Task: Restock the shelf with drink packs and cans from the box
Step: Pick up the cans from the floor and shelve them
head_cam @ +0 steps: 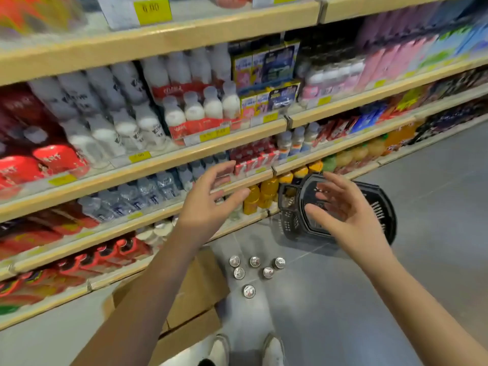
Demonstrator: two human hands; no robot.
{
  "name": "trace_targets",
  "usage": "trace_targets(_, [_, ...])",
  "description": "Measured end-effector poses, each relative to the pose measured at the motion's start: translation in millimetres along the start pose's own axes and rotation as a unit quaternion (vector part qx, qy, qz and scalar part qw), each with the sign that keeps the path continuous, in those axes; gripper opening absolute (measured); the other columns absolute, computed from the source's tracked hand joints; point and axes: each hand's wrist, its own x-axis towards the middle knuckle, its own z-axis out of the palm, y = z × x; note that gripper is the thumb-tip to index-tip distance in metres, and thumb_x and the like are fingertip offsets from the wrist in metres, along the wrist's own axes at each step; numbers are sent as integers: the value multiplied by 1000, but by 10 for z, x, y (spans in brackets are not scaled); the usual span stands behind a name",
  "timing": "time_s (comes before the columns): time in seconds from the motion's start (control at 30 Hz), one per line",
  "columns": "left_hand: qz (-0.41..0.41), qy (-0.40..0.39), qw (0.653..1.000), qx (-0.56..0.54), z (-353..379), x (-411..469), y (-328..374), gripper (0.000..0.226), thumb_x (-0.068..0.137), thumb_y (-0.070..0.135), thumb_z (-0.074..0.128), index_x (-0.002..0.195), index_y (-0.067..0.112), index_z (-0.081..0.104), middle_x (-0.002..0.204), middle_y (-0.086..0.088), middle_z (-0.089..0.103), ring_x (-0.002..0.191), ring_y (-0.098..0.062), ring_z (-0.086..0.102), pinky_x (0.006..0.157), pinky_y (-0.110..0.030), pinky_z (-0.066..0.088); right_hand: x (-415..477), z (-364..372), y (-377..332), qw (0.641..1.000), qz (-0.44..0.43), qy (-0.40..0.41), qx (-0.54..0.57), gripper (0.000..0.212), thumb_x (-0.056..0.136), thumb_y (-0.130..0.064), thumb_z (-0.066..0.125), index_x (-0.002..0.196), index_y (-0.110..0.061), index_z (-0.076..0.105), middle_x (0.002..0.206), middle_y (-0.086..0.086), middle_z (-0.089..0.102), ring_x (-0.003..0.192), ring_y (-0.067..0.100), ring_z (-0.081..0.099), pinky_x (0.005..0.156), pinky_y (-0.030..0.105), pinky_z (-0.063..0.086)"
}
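Observation:
Both my hands are raised in front of the shelving, palms facing each other. My left hand point(208, 202) is open with spread fingers, level with the third shelf edge point(148, 167). My right hand point(346, 207) is open too and holds nothing. Several silver-topped cans point(254, 270) stand upright on the grey floor below my hands. A brown cardboard box point(195, 289) lies on the floor beside the shelf base, partly hidden by my left forearm. Packs of white bottles point(200, 109) and red packs point(253, 157) fill the shelves.
A black plastic shopping basket point(380, 207) rests tipped on the floor behind my right hand, near orange and yellow bottles point(266, 191) on the bottom shelf. My white shoes point(245, 350) stand at the lower edge. Grey floor stretches to the right.

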Motion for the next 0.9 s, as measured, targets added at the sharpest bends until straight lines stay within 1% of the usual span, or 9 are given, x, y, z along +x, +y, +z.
trace_targets(0.1, [-33,-9,999,9,155,-19,-565,56,85,45,72,137,41,52,137,24,54,127,8,50,108,-34,46,7,162,514,1000,21,-11,-10,70,76,-43,82,141,-38,55,131,-11,65,122,8,63,109,43,49])
trace_targets(0.2, [-60,-22,998,24,352,2,-1307,58,82,48,71,136,38,52,136,26,53,125,8,51,106,-33,47,31,404,1208,999,36,-22,-17,69,76,-44,81,139,-42,55,130,-14,65,122,8,63,107,38,50])
trace_targets(0.3, [-94,-12,995,17,575,-1,-2183,58,81,41,74,135,35,54,134,24,55,122,8,52,106,-34,47,52,703,2032,998,49,-27,-6,70,74,-42,82,139,-39,56,130,-13,65,122,13,64,104,33,52])
trace_targets(0.43, [-113,-23,993,26,922,-40,-3633,60,80,41,79,134,35,55,134,21,57,123,5,53,103,-37,49,52,1231,3461,997,61,-42,0,69,74,-38,83,138,-39,57,129,-8,65,120,16,64,106,44,51])
trace_targets(0.57, [-124,-32,990,53,1293,-56,-5006,58,80,36,81,133,36,55,133,21,58,122,6,54,101,-30,48,-32,1658,4818,994,84,-65,-3,70,72,-44,82,136,-42,55,129,-10,65,121,10,63,105,35,50])
trace_targets(0.67, [-128,-49,988,68,1545,-50,-5886,60,79,35,82,133,39,55,132,20,58,122,7,54,102,-24,46,-122,1872,5740,991,96,-86,-23,69,78,-33,85,138,-44,55,132,-9,63,121,9,63,107,33,49])
trace_targets(0.73, [-121,-75,986,89,1686,-45,-6366,63,78,39,82,135,41,53,133,21,56,122,10,51,104,-21,43,-165,1971,6257,990,106,-85,-39,68,79,-27,86,138,-44,56,133,-9,64,121,6,63,107,28,48])
trace_targets(0.8, [-120,-91,983,107,1804,-48,-6775,65,77,42,82,136,40,53,132,21,56,122,10,51,105,-24,44,-178,2054,6672,988,118,-84,-50,67,79,-26,87,138,-41,57,132,-11,65,121,3,63,107,23,47])
trace_targets(0.9, [-118,-109,977,140,1968,-71,-7183,73,74,44,82,140,35,51,134,17,54,125,4,51,109,-30,43,-196,2129,7113,986,116,-85,-88,66,78,-31,87,138,-36,58,129,-16,66,118,2,62,105,23,45])
